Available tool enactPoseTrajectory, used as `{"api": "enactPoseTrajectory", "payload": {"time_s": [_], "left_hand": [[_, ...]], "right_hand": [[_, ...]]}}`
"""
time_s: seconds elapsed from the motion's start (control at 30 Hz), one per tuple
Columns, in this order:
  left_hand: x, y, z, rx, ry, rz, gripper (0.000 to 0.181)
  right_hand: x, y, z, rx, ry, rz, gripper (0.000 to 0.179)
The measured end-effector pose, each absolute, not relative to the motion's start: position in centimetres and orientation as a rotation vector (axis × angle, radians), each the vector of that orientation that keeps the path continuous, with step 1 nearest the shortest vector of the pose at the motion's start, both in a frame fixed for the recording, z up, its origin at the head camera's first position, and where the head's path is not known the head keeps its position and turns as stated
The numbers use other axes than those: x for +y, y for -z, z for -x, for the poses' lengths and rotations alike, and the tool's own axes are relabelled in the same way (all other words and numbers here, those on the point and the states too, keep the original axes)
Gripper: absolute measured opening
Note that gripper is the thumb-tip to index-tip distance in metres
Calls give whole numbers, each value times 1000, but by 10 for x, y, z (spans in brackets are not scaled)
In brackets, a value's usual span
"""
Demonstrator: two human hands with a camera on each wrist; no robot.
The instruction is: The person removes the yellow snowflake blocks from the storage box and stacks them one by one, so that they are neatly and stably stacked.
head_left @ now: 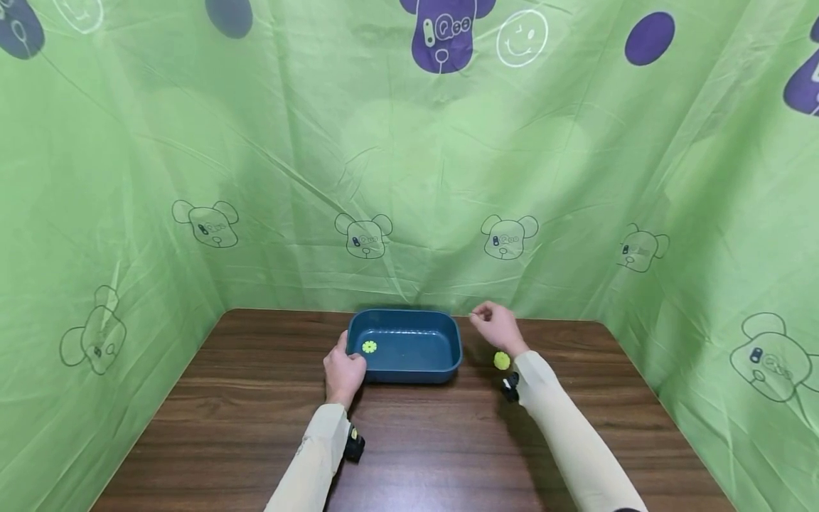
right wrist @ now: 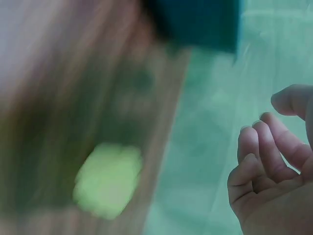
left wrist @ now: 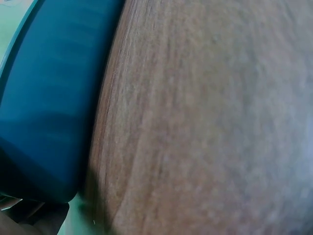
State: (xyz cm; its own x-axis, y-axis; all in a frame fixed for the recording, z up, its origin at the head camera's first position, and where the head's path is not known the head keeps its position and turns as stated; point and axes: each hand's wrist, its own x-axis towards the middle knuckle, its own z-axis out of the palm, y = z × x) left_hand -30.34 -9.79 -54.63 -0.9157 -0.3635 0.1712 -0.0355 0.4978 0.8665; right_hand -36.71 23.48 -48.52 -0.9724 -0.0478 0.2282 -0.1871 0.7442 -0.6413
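A dark blue rectangular basin [head_left: 409,375] sits toward the back of the table. My left hand [head_left: 344,369] grips its near left corner, and the left wrist view has the basin's outer wall [left wrist: 54,98] close up with fingers at its lower end. Inside the basin, at the left, lies a small yellow-green flower-shaped piece [head_left: 369,347]. My right hand [head_left: 497,328] hovers right of the basin, fingers loosely curled and thumb apart, with nothing between them. Below its wrist is a second yellow-green piece with a scalloped edge [head_left: 502,360], blurred in the right wrist view.
The brown wood-grain table [head_left: 416,441] ends at a green curtain [head_left: 435,277] behind, with more curtain along both sides. A black wrist camera [head_left: 354,444] is strapped at the left cuff and another wrist camera [head_left: 510,387] at the right.
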Motion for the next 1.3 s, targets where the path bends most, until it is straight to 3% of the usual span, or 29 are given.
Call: {"api": "enactPoseTrajectory", "payload": {"time_s": [0.23,0.53,0.93,1.13,1.3], "left_hand": [[-100,546,305,-2451,1378,-334,63],[-99,546,308,-2437,1357,-314,59],[-99,547,304,-2418,1344,-320,61],[-99,547,303,-2410,1356,-313,60],[-99,549,303,-2405,1339,-310,60]], "right_hand": [[150,466,375,-2752,-1131,-347,19],[75,481,376,-2920,-1151,-464,22],[32,521,372,-3094,-1013,-472,23],[23,523,369,-3185,-936,-500,36],[20,523,367,-3208,-857,-476,33]]}}
